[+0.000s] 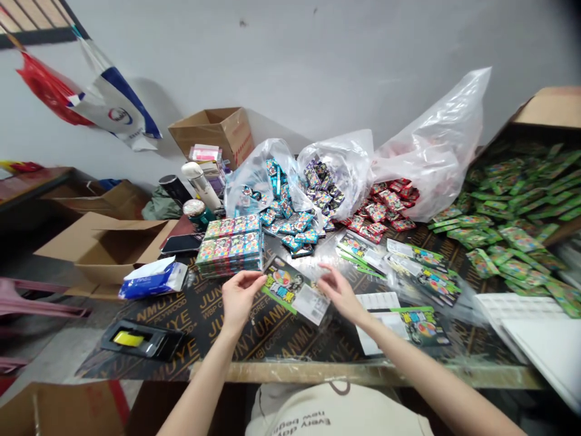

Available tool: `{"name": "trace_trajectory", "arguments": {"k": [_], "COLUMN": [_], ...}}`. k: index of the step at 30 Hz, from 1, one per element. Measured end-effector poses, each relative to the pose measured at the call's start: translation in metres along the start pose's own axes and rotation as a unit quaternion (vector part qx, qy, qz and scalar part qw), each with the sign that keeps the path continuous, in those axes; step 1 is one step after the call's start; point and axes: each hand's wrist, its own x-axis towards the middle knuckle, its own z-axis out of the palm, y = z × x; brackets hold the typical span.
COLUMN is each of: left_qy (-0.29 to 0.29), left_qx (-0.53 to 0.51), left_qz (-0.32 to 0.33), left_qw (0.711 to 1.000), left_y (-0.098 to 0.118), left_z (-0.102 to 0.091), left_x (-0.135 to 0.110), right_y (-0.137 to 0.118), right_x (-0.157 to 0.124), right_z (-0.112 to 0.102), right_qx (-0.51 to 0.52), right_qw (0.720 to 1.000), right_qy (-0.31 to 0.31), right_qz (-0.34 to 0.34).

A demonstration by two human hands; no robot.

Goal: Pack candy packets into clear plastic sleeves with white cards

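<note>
My left hand [242, 297] pinches the left edge of a flat black and green printed card [295, 290] with a pale panel at its right end. Close by the card's right end is my right hand [340, 292], thumb and fingers apart; whether a fingertip touches the card I cannot tell. Just beyond my left hand sits a block of stacked small colourful packets [230, 245]. More printed cards [424, 275] lie overlapped to the right, and another printed card [420, 327] rests on white sheets [376, 301] beside my right forearm.
Clear plastic bags spill blue packets [299, 227], purple-black packets [324, 184] and red packets [385, 206] along the back. Green packets [517, 206] pour from a carton at right. A tape dispenser [140, 340], wipes pack [153, 278], phone [180, 244] and bottles [202, 184] stand left.
</note>
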Motion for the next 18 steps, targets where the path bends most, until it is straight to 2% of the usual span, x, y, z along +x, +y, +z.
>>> {"name": "trace_trajectory", "arguments": {"k": [2,5,7,9,11,14,16,18], "left_qy": [0.025,0.021,0.02,0.001,-0.024,-0.049,-0.085,-0.118], "left_qx": [0.024,0.18,0.27,0.278,0.22,0.053,-0.083,-0.208], "left_qz": [-0.03,-0.02,0.031,0.066,0.051,-0.053,-0.133,-0.182], "left_qw": [0.999,0.983,0.962,0.958,0.974,0.996,0.984,0.954], "left_y": [-0.02,-0.043,-0.049,-0.047,-0.04,-0.026,-0.016,-0.007], "left_z": [-0.012,-0.024,-0.026,-0.023,-0.014,0.011,0.033,0.054], "left_x": [-0.008,-0.025,-0.032,-0.033,-0.028,-0.017,-0.014,-0.013], "right_y": [0.005,0.015,0.019,0.017,0.011,-0.005,-0.014,-0.022], "right_x": [0.043,0.099,0.122,0.134,0.134,0.109,0.079,0.046], "right_z": [-0.009,-0.02,-0.024,-0.026,-0.026,-0.017,-0.008,-0.001], "right_qx": [-0.126,-0.266,-0.266,-0.227,-0.19,-0.122,0.007,0.139], "right_qw": [0.989,0.957,0.957,0.967,0.976,0.989,0.999,0.988], "right_qy": [0.06,0.106,0.105,0.096,0.084,0.062,0.046,0.022], "right_qz": [-0.048,-0.055,-0.058,-0.065,-0.063,-0.046,0.0,0.06]}}
